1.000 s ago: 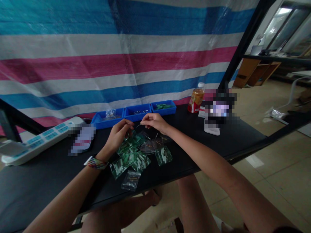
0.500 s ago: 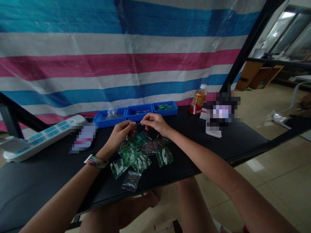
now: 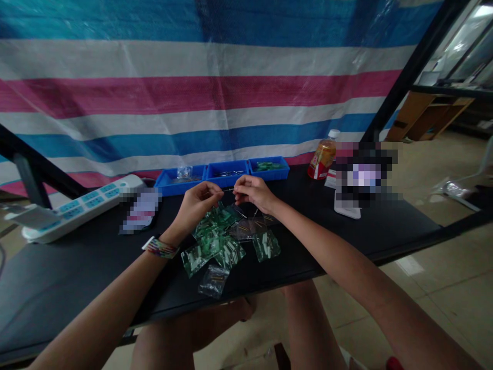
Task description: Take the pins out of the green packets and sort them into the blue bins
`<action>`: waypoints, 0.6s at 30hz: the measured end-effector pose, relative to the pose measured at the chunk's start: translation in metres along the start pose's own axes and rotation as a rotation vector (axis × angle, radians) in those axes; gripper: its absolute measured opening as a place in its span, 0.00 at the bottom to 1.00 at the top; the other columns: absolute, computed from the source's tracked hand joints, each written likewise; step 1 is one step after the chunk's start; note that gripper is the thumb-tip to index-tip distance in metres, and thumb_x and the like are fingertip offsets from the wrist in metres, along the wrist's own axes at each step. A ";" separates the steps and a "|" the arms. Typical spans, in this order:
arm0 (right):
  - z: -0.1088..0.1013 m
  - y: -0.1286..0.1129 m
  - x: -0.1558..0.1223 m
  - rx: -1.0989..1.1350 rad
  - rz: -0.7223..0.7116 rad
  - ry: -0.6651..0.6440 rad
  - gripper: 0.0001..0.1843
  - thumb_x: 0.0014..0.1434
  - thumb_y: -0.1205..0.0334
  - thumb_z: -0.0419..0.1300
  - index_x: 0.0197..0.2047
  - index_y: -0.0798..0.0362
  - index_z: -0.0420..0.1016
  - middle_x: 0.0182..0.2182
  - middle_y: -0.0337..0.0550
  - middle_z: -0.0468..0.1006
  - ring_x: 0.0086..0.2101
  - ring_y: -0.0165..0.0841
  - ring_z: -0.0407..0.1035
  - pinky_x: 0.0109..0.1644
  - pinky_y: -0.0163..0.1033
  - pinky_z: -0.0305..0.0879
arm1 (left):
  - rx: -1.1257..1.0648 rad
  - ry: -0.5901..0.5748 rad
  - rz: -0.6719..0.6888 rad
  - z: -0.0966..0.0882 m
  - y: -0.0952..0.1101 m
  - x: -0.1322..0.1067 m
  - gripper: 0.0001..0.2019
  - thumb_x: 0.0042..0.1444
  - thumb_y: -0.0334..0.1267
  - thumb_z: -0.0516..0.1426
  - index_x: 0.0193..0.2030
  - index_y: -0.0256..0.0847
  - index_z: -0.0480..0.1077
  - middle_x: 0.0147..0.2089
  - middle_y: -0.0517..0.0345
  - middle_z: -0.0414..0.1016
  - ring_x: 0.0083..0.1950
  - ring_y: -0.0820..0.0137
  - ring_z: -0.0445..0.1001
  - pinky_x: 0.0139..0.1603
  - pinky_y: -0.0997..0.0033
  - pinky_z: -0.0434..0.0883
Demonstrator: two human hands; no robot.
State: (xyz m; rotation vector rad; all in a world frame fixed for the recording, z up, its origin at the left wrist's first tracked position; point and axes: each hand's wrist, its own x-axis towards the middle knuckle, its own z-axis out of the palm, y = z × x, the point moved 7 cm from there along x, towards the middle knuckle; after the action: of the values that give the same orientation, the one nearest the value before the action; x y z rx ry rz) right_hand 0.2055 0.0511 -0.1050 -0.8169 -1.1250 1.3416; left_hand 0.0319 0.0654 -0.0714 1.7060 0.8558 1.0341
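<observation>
My left hand (image 3: 198,201) and my right hand (image 3: 252,191) meet above the black table (image 3: 69,272), fingers pinched together. Between their fingertips runs a thin metal pin (image 3: 228,190). The left wrist wears a colourful band (image 3: 160,247). Just below the hands lies a heap of small clear bags (image 3: 219,241) holding green and white parts, with several loose pins among them. One clear bag (image 3: 213,280) lies apart near the table's front edge.
Three blue trays (image 3: 227,174) stand in a row behind the hands. A white power strip (image 3: 77,206) lies at the left, an orange drink bottle (image 3: 322,160) and a blurred object at the right. A striped tarp hangs behind; a black frame post rises at right.
The camera has shifted a little, so everything sits further right and higher in view. Both hands stay pinched together on the pin over the bags.
</observation>
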 end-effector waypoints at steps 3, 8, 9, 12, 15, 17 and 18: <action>0.003 -0.003 -0.001 -0.016 -0.032 -0.008 0.20 0.48 0.54 0.77 0.35 0.54 0.73 0.31 0.37 0.78 0.29 0.28 0.74 0.33 0.37 0.79 | -0.032 -0.041 -0.032 0.002 -0.003 0.000 0.14 0.55 0.48 0.67 0.35 0.40 0.73 0.28 0.60 0.73 0.25 0.72 0.69 0.25 0.73 0.64; 0.008 -0.008 -0.003 -0.108 -0.076 -0.004 0.19 0.47 0.55 0.78 0.32 0.54 0.74 0.27 0.34 0.76 0.27 0.28 0.73 0.33 0.37 0.79 | -0.017 -0.075 -0.069 0.002 -0.011 0.001 0.19 0.63 0.55 0.60 0.32 0.40 0.74 0.26 0.56 0.72 0.25 0.70 0.70 0.25 0.72 0.64; 0.008 -0.008 -0.003 -0.129 -0.078 -0.003 0.19 0.47 0.55 0.78 0.32 0.54 0.74 0.27 0.34 0.75 0.26 0.28 0.73 0.33 0.37 0.79 | -0.017 -0.071 -0.068 0.002 -0.011 0.001 0.19 0.63 0.54 0.60 0.32 0.40 0.74 0.26 0.57 0.72 0.25 0.70 0.70 0.25 0.72 0.64; 0.009 -0.007 -0.003 -0.169 -0.083 0.003 0.18 0.48 0.54 0.77 0.32 0.53 0.74 0.28 0.35 0.75 0.27 0.28 0.73 0.33 0.36 0.78 | -0.005 -0.058 -0.064 0.001 -0.012 0.001 0.17 0.61 0.52 0.62 0.31 0.41 0.73 0.24 0.58 0.71 0.25 0.70 0.68 0.25 0.72 0.63; 0.007 -0.007 -0.004 -0.162 -0.085 0.020 0.17 0.49 0.55 0.76 0.35 0.53 0.76 0.31 0.36 0.76 0.29 0.28 0.74 0.33 0.35 0.78 | -0.001 -0.044 -0.051 0.000 -0.008 0.000 0.15 0.59 0.51 0.63 0.32 0.41 0.72 0.25 0.60 0.71 0.24 0.71 0.68 0.25 0.72 0.62; 0.005 -0.007 -0.004 -0.132 -0.071 0.035 0.18 0.50 0.54 0.75 0.39 0.52 0.76 0.33 0.37 0.77 0.29 0.28 0.75 0.32 0.35 0.78 | -0.002 -0.027 -0.040 -0.001 -0.005 -0.001 0.14 0.57 0.50 0.64 0.33 0.40 0.72 0.25 0.60 0.71 0.25 0.71 0.68 0.26 0.72 0.63; 0.004 -0.007 -0.004 -0.116 -0.060 0.043 0.18 0.51 0.53 0.74 0.39 0.52 0.76 0.33 0.37 0.77 0.29 0.28 0.74 0.32 0.35 0.78 | 0.000 -0.019 -0.033 -0.001 -0.003 -0.001 0.14 0.56 0.49 0.65 0.33 0.40 0.73 0.26 0.61 0.71 0.25 0.72 0.68 0.26 0.73 0.63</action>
State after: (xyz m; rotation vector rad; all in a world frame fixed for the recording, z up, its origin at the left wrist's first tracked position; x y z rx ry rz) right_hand 0.2040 0.0454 -0.0980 -0.8847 -1.1931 1.2127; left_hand 0.0302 0.0655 -0.0743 1.6934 0.8691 0.9939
